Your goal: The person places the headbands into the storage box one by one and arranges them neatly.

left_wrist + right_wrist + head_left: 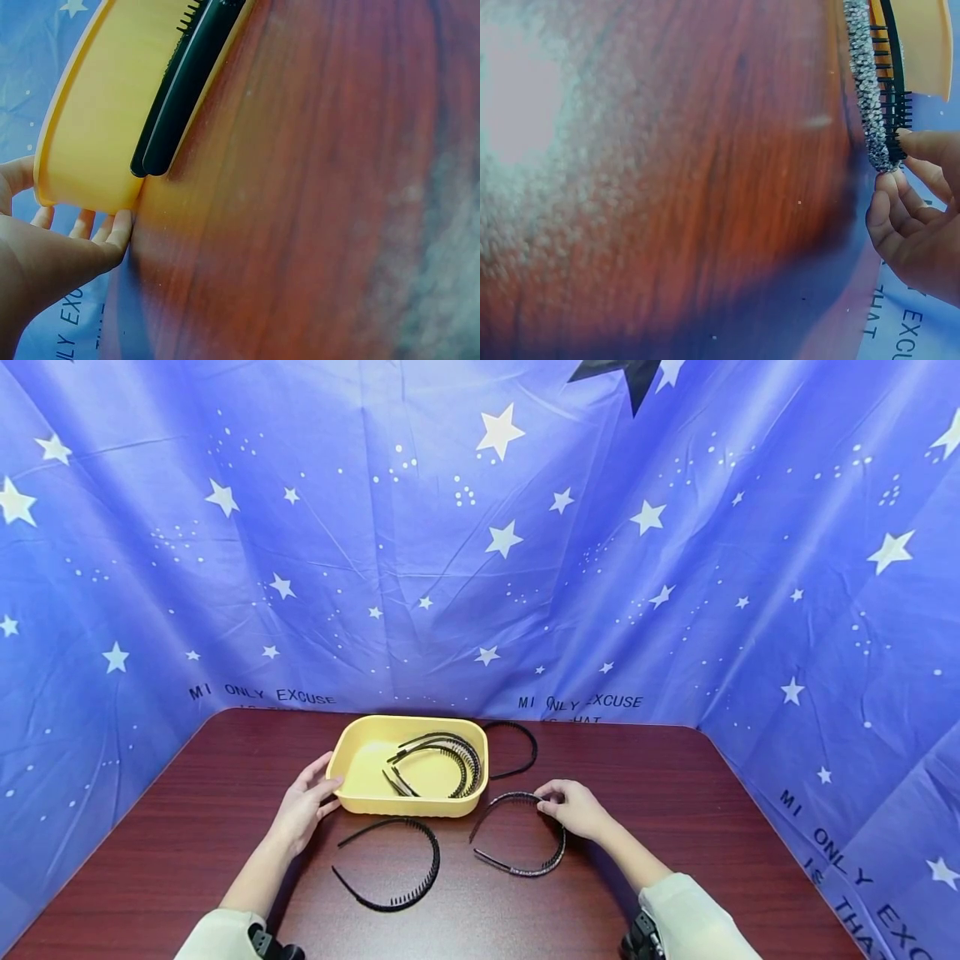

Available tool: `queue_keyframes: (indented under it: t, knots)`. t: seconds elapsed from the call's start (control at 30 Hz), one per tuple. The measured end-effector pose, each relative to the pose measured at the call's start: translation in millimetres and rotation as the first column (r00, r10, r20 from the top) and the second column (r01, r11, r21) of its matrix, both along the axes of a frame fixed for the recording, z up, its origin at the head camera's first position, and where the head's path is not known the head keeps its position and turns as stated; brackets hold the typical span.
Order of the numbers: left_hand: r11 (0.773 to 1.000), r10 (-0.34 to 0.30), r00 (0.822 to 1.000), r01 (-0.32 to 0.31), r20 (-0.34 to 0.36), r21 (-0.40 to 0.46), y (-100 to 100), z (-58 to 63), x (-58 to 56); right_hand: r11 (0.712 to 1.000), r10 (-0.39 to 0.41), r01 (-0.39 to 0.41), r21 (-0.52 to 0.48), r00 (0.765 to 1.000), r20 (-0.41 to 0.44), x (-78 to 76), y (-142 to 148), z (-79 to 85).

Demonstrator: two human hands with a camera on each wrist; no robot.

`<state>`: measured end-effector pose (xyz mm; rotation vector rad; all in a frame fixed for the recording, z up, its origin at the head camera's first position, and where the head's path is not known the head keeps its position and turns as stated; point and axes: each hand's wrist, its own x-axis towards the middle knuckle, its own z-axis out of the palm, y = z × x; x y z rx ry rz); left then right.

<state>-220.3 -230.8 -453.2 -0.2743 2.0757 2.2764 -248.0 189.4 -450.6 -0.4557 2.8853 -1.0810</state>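
The tray (408, 806) looked like smooth plastic with a soft sheen. The desk (525, 927) showed a glossy wood-grain top that threw back pale glare. The speckled headband (866, 82) had a rough, glittery face; the black headband (199, 82) seemed smooth plastic. The backdrop (420, 568) was creased, faintly shiny cloth, the sleeves (693, 914) matt fabric.

Black capitals (306, 697) stood on the starry blue cloth (420, 652) — "MI ONLY EXCUSE" at the back left and again, creased, at the back right, with "IS THAT" partly visible beneath. On the right side, "MI ONLY EXC" ran above "IS THAT". The wrist views showed fragments — "EXC" in both, "THAT" in the right.
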Motion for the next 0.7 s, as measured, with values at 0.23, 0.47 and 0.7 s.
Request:
queue_keyframes:
  t: [0.23,0.47,0.7]
  knots:
    - [1.0,0.001,1.0,-0.001,-0.001,-0.002,0,-0.3,-0.3,1.0,-0.016,0.017,-0.018,1.0,0.017,-0.8,3,3.8]
    - [1.0,-0.001,1.0,0.001,0.002,-0.004,0,0.7,-0.1,0.998,-0.05,0.051,-0.034,0.998,0.037,-2.2,7,7.3]
    - [1.0,0.002,1.0,-0.002,0.003,-0.007,1,1.6,0.8,0.995,-0.075,0.078,-0.062,0.996,0.045,-4.2,11,9.2]
